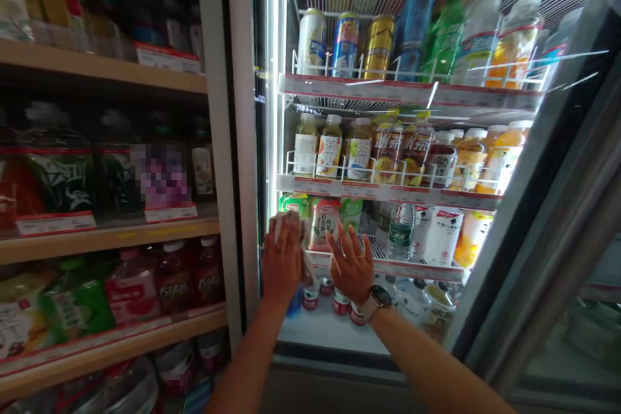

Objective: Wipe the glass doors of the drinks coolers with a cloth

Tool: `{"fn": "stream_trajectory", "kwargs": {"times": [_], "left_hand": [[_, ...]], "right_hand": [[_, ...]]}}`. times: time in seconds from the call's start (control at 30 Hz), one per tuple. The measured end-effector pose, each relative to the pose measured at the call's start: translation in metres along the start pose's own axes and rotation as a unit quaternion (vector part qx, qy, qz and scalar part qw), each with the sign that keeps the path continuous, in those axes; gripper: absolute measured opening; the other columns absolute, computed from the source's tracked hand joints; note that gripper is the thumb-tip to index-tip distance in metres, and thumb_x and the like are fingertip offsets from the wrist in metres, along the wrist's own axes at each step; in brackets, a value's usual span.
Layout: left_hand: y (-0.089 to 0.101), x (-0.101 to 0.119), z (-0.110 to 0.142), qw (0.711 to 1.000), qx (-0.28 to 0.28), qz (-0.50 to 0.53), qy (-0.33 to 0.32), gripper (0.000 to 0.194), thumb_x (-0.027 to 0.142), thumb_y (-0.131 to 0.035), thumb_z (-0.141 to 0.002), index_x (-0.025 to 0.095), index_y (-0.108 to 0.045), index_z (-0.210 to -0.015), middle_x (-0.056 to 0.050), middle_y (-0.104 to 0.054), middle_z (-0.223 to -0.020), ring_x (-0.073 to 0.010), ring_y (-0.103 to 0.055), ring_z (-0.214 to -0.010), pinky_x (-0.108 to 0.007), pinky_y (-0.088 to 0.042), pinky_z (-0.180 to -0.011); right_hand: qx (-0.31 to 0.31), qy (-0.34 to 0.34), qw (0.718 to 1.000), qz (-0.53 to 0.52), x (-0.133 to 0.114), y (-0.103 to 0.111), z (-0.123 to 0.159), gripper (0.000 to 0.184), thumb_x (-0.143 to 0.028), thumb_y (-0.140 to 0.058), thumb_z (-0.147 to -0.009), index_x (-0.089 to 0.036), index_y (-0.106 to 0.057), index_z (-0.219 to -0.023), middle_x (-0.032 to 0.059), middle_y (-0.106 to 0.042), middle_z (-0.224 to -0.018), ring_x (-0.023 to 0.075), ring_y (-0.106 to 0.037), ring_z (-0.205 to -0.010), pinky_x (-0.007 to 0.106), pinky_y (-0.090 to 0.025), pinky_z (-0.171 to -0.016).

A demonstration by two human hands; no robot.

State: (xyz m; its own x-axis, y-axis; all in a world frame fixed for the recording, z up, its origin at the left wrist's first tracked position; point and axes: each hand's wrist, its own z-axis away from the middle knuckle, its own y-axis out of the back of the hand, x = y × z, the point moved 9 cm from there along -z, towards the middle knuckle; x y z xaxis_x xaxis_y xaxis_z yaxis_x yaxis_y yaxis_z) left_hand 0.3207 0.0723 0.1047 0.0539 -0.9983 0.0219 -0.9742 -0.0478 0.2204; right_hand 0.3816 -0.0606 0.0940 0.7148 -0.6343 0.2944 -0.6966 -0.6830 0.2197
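Both my hands reach into an open drinks fridge at its third shelf. My left hand [281,259] is closed on a pale crumpled cloth [286,225] and presses it against the left end of the shelf [417,267], by a green-capped bottle [294,205]. My right hand [350,262], with a watch on its wrist, is open with spread fingers and rests on the shelf's front edge, just below a red-and-white drink bottle [324,221].
The fridge's glass door [548,207] stands open on the right. Wire shelves above hold cans [345,45] and tea bottles [330,147]; small bottles stand on the bottom shelf [325,330]. Wooden shelves [107,236] of large drink bottles fill the left.
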Motion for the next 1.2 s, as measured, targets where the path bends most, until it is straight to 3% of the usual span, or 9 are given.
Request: {"fn": "stream_trajectory", "kwargs": {"times": [0.1,0.17,0.4,0.5,0.6,0.73,0.83,1.07,1.2], "left_hand": [[0.017,-0.045,-0.006,0.993,0.057,0.023,0.097,0.062,0.021,-0.037,-0.098,0.023,-0.012,-0.155,-0.007,-0.020,-0.161,-0.0256,-0.004,-0.150,-0.049,-0.013,-0.123],[0.018,-0.050,0.000,0.989,0.083,0.037,0.115,0.061,0.021,-0.037,-0.098,0.023,-0.013,-0.154,-0.006,-0.020,-0.161,-0.0250,-0.004,-0.150,-0.049,-0.012,-0.123],[-0.025,0.046,0.053,0.998,0.031,0.029,-0.039,0.058,0.026,-0.044,-0.096,0.016,-0.028,-0.151,-0.009,-0.039,-0.153,-0.0263,-0.016,-0.149,-0.047,-0.020,-0.122],[-0.031,0.062,0.064,0.993,0.005,0.007,-0.116,0.055,0.031,-0.049,-0.094,0.015,-0.040,-0.146,-0.008,-0.045,-0.149,-0.0265,-0.012,-0.149,-0.044,-0.021,-0.122],[-0.024,0.031,0.058,0.992,0.003,-0.016,-0.123,0.052,0.022,-0.047,-0.095,0.025,-0.039,-0.147,-0.002,-0.044,-0.150,-0.0231,-0.015,-0.149,-0.040,-0.021,-0.122],[-0.003,-0.043,0.046,0.998,0.052,-0.023,0.013,0.059,0.021,-0.043,-0.097,0.022,-0.023,-0.153,-0.009,-0.033,-0.156,-0.0223,-0.016,-0.149,-0.045,-0.018,-0.122],[0.000,-0.062,0.051,0.994,0.070,-0.015,0.085,0.058,0.025,-0.041,-0.098,0.022,-0.021,-0.153,-0.011,-0.030,-0.157,-0.0226,-0.019,-0.148,-0.049,-0.015,-0.123],[-0.029,0.029,0.067,0.998,0.056,0.009,-0.038,0.065,0.044,-0.048,-0.094,0.020,-0.028,-0.152,-0.011,-0.038,-0.153,-0.0279,-0.020,-0.148,-0.052,-0.017,-0.122],[-0.031,0.047,0.055,0.996,0.044,0.013,-0.072,0.055,0.027,-0.048,-0.095,0.027,-0.036,-0.148,-0.005,-0.044,-0.150,-0.0258,-0.020,-0.148,-0.049,-0.021,-0.122]], "right_hand": [[-0.003,-0.001,1.000,0.003,0.000,0.000,0.000,0.063,-0.022,-0.047,-0.089,-0.022,-0.033,-0.151,0.0096,-0.042,-0.152,0.0243,-0.025,-0.147,0.049,-0.015,-0.121],[-0.004,-0.001,1.000,0.005,0.000,0.000,0.000,0.064,-0.021,-0.047,-0.089,-0.022,-0.032,-0.151,0.0094,-0.042,-0.152,0.0244,-0.026,-0.147,0.049,-0.015,-0.121],[-0.007,-0.001,1.000,0.008,0.001,-0.002,0.001,0.062,-0.024,-0.045,-0.089,-0.022,-0.034,-0.150,0.0102,-0.042,-0.152,0.0252,-0.026,-0.146,0.050,-0.015,-0.120],[-0.011,0.002,1.000,0.005,0.001,-0.002,0.002,0.063,-0.024,-0.045,-0.089,-0.021,-0.032,-0.151,0.0105,-0.041,-0.152,0.0256,-0.026,-0.146,0.049,-0.015,-0.120],[-0.005,0.003,1.000,0.001,0.001,0.000,0.001,0.067,-0.022,-0.046,-0.088,-0.022,-0.029,-0.152,0.0101,-0.041,-0.152,0.0259,-0.028,-0.146,0.050,-0.015,-0.120],[-0.003,0.002,1.000,0.004,0.001,0.000,0.000,0.070,-0.020,-0.045,-0.086,-0.022,-0.026,-0.153,0.0095,-0.041,-0.152,0.0257,-0.029,-0.145,0.050,-0.015,-0.120],[-0.009,-0.001,1.000,0.002,0.001,-0.001,0.000,0.070,-0.021,-0.045,-0.086,-0.023,-0.025,-0.153,0.0093,-0.042,-0.152,0.0260,-0.029,-0.145,0.050,-0.016,-0.120],[-0.017,-0.006,1.000,0.003,0.001,-0.003,0.001,0.068,-0.023,-0.047,-0.086,-0.023,-0.030,-0.152,0.0093,-0.042,-0.152,0.0257,-0.031,-0.144,0.049,-0.015,-0.120],[-0.016,-0.003,1.000,-0.004,0.002,-0.002,-0.001,0.062,-0.023,-0.046,-0.088,-0.022,-0.038,-0.149,0.0100,-0.044,-0.151,0.0249,-0.028,-0.145,0.048,-0.016,-0.120]]}}
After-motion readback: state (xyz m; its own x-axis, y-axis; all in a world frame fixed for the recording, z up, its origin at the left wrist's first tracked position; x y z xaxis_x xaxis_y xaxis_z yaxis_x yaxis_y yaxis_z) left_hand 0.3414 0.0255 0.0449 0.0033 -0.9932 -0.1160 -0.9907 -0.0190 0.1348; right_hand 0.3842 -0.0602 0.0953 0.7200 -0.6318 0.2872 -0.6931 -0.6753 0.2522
